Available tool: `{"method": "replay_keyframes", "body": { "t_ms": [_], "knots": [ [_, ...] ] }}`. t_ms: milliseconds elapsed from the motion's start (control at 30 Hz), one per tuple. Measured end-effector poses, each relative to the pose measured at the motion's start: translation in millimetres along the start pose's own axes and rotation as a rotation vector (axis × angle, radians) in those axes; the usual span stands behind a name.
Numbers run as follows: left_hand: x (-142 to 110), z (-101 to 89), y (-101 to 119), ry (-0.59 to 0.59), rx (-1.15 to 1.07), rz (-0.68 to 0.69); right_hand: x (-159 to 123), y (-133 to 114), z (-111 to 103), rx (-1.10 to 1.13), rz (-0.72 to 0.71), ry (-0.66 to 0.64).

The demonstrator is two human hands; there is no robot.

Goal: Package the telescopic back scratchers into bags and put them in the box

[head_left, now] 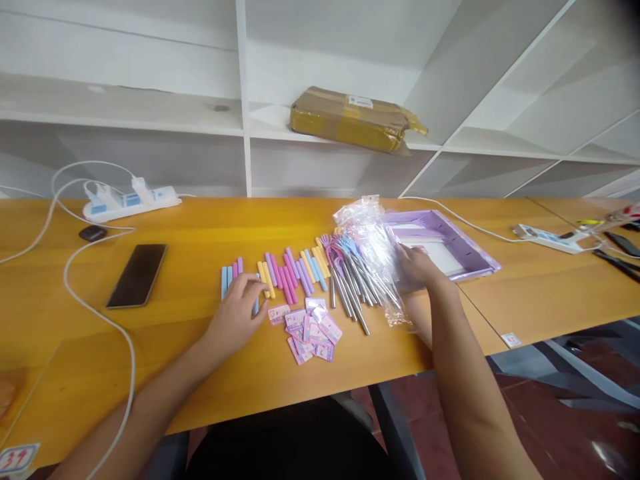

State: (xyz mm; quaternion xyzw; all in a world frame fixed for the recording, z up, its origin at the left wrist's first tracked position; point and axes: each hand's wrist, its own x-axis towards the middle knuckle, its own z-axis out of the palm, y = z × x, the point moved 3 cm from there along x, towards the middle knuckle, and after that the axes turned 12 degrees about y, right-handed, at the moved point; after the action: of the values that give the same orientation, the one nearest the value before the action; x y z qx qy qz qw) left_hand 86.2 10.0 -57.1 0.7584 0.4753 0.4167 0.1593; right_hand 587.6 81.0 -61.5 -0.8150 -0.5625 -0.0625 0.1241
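Across the desk (215, 233) in the head view, your left hand (239, 310) curves over the left end of a row of coloured sticks (290, 277). Its grip leaves a gap between thumb and index finger where a blue stick (257, 305) shows; whether you pinch it cannot be told. Your right hand (416, 267), blurred, is at the clear plastic bags (370, 227), beside the purple tray (465, 243); its grip cannot be made out. Patterned cards (313, 330) lie nearer you than the sticks, and metal rods with coloured heads (353, 283) lie partly under the bags.
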Motion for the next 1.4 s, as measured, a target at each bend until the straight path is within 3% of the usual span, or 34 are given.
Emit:
{"method": "replay_keyframes", "body": {
  "t_ms": [100, 233, 400, 667, 833, 967, 1033, 1133, 1200, 1267, 1400],
  "knots": [
    [3, 1.2, -6, -0.033, 0.316, 0.102, 1, -6, 12, 0.009, -0.003, -0.065],
    [2, 0.5, -23, -0.063, 0.507, 0.019, 1, -26, 23, -0.003, 0.034, -0.064],
    [0, 0.9, -38, -0.136, 0.538, -0.005, -2, -53, 30, 0.000, 0.039, -0.031],
    [6, -4.4, -56, -0.120, 0.581, -0.026, -2, -81, 37, 0.014, 0.026, 0.004],
    [9, -6.6, -54, -0.127, 0.578, -0.052, -9, -97, 26, 0.061, -0.051, 0.043],
    [5, 1.6, -33, -0.112, 0.597, -0.083, -49, -117, -8, 0.106, -0.104, 0.240],
    [3, 9.4, -22, -0.120, 0.598, -0.072, -82, -138, -25, 0.167, -0.255, 0.316],
    [4, 19.7, -11, -0.126, 0.597, -0.047, -136, -175, -34, 0.273, -0.591, 0.224],
    [6, 23.7, -9, -0.125, 0.604, -0.035, -165, -192, -31, 0.331, -0.734, 0.142],
    [8, 25.0, -11, -0.123, 0.615, -0.028, -183, -198, -26, 0.366, -0.771, 0.101],
    [12, 22.6, -20, -0.119, 0.633, -0.045, -194, -194, -21, 0.393, -0.706, 0.113]
  ]
}}
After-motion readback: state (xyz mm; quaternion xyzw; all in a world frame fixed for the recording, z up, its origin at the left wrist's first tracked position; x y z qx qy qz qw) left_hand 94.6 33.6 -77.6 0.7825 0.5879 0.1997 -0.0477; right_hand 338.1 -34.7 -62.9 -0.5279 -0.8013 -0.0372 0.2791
